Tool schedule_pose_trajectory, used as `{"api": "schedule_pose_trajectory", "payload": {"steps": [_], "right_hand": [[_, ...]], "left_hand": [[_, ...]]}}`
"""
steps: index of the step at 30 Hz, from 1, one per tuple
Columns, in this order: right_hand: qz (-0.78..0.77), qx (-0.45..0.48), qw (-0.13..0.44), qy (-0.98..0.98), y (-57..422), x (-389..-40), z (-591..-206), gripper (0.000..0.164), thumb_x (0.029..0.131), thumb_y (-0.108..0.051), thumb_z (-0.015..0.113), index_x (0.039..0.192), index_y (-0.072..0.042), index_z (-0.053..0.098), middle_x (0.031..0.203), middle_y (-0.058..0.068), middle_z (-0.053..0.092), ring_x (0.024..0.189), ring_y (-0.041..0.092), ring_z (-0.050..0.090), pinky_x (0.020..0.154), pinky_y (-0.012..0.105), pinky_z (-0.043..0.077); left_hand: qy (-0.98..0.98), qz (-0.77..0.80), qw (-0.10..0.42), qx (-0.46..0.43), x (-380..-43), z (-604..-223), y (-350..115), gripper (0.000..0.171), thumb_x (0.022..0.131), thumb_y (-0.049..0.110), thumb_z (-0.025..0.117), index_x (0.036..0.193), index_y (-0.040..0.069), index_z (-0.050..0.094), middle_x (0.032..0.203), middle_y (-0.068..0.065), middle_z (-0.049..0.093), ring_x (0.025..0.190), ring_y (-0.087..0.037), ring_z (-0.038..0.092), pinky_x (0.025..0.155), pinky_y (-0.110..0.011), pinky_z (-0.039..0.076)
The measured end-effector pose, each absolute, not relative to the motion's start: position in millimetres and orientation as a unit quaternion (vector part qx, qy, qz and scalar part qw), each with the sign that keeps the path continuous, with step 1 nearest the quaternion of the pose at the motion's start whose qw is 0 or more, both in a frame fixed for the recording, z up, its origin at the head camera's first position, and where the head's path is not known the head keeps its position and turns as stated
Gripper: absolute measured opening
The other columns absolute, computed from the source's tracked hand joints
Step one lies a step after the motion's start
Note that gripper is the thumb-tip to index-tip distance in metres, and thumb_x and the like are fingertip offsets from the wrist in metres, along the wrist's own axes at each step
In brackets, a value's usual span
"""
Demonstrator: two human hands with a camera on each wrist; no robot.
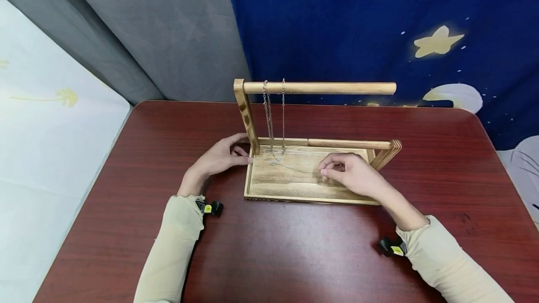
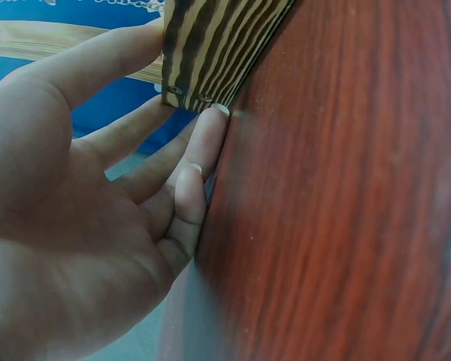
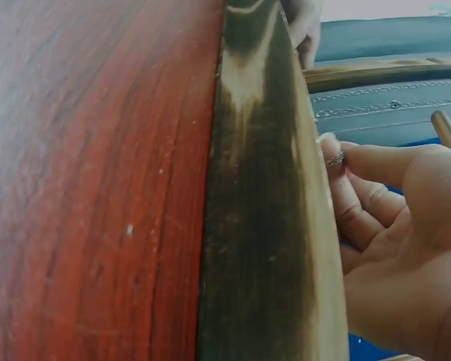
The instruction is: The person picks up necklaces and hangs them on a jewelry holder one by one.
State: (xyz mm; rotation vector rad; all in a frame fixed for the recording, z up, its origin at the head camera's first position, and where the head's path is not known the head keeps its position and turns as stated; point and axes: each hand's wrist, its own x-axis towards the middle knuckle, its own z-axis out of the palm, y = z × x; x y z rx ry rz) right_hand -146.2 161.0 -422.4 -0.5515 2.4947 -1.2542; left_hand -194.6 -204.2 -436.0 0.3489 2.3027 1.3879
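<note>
A wooden jewelry stand (image 1: 290, 190) with a shallow tray base sits on the table. My left hand (image 1: 222, 155) holds its left end, thumb on the rim and fingers toward the back corner; the left wrist view shows the fingertips against the striped end wood (image 2: 210, 53). Over the tray, my right hand (image 1: 351, 172) pinches a thin silver necklace (image 1: 293, 169) between thumb and index finger. The chain's end (image 3: 335, 160) shows at those fingertips. It runs left toward a small pendant (image 1: 273, 163) over the tray. Two other chains (image 1: 268, 116) (image 1: 283, 116) hang from the upper bar (image 1: 337, 88).
A lower bar (image 1: 349, 144) crosses the back of the tray, joined to a short slanted post (image 1: 386, 154) at the right. The left post (image 1: 247, 116) carries the upper bar, whose right end is free. A dark red table (image 1: 269, 247) surrounds the stand. Curtains (image 1: 320, 22) hang behind.
</note>
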Motion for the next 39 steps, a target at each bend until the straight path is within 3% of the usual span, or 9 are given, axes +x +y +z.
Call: {"api": "schedule_pose_trajectory", "payload": {"steps": [11, 20, 39], "right_hand": [[-0.553, -0.168, 0.214, 0.788, 161, -145, -415, 0.017, 0.098, -0.011, 0.062, 0.103, 0.004, 0.068, 0.09, 0.01, 0.071, 0.089, 0.029, 0.07, 0.081, 0.041, 0.056], [-0.595, -0.158, 0.23, 0.754, 162, -144, -411, 0.022, 0.099, -0.009, 0.062, 0.108, 0.01, 0.067, 0.096, 0.018, 0.073, 0.091, 0.02, 0.071, 0.085, 0.044, 0.055], [-0.559, -0.188, 0.241, 0.771, 161, -137, -397, 0.019, 0.096, -0.006, 0.063, 0.11, 0.005, 0.07, 0.096, 0.015, 0.074, 0.084, 0.025, 0.072, 0.078, 0.035, 0.057]], "left_hand": [[0.83, 0.499, 0.216, 0.123, -195, -435, -204, 0.072, 0.087, 0.014, 0.078, 0.149, 0.01, 0.043, 0.099, -0.014, 0.067, 0.086, -0.022, 0.065, 0.073, -0.026, 0.05], [0.836, 0.488, 0.218, 0.122, -197, -436, -204, 0.072, 0.087, 0.016, 0.078, 0.15, 0.012, 0.042, 0.1, -0.014, 0.067, 0.087, -0.023, 0.066, 0.075, -0.027, 0.049], [0.836, 0.489, 0.215, 0.126, -196, -436, -204, 0.074, 0.087, 0.014, 0.078, 0.15, 0.008, 0.041, 0.1, -0.015, 0.067, 0.084, -0.02, 0.066, 0.073, -0.026, 0.05]]}}
